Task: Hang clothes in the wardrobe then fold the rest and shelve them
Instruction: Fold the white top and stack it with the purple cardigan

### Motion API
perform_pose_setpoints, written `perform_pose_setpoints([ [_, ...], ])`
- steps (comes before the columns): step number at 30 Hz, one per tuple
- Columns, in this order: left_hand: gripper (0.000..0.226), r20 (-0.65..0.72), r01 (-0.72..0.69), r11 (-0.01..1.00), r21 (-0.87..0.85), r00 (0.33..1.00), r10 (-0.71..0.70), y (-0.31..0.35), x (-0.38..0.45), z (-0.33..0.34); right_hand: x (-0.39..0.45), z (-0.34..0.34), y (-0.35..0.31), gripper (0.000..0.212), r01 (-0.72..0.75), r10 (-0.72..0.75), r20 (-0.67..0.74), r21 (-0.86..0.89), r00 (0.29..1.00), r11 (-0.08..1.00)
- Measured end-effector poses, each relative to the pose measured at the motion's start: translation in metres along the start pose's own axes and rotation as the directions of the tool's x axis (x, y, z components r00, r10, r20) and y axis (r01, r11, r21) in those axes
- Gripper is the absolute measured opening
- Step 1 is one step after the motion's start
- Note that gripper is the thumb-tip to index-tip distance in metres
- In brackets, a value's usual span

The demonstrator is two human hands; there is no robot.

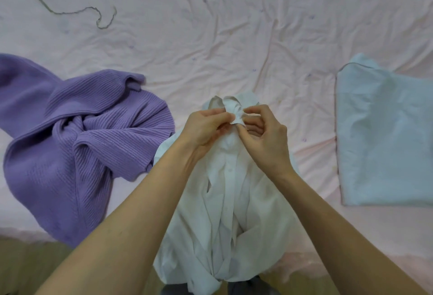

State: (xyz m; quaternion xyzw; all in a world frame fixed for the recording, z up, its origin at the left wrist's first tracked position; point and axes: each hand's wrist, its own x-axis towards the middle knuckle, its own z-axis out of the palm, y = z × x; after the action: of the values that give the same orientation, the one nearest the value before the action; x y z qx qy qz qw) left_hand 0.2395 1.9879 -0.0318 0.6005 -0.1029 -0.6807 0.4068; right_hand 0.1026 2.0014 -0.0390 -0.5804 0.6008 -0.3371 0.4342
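While the white shirt (236,201) hung off the bed (210,36) edge at six o'clock, left hand (203,128) and right hand (264,137) pinched its collar together at centre; purple sweater (77,135) at nine o'clock, folded blue garment (384,140) at three.
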Motion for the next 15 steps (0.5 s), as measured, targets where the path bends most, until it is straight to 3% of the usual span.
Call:
perform_pose_setpoints([
  [6, 0.014, 0.06, -0.1, 0.983, 0.152, 0.994, 0.091, 0.001, 0.0, -0.012, 0.02, -0.008, -0.005, 0.005, -0.058, 0.05, 0.132, 0.056, 0.99, 0.997],
  [9, 0.021, 0.084, -0.144, 0.965, 0.218, 0.988, 0.128, 0.0, 0.001, -0.017, 0.028, -0.016, -0.012, 0.003, -0.186, 0.151, 0.23, 0.136, 0.961, 0.973],
  [12, 0.018, 0.106, -0.206, 0.925, 0.321, 0.978, 0.181, 0.0, -0.002, -0.015, 0.031, -0.024, -0.013, 0.006, -0.367, 0.293, 0.343, 0.177, 0.893, 0.913],
  [15, 0.015, 0.137, -0.381, 0.734, 0.562, 0.918, 0.371, -0.003, -0.006, -0.011, 0.033, -0.024, -0.01, 0.002, -0.57, 0.433, 0.483, 0.181, 0.762, 0.802],
])
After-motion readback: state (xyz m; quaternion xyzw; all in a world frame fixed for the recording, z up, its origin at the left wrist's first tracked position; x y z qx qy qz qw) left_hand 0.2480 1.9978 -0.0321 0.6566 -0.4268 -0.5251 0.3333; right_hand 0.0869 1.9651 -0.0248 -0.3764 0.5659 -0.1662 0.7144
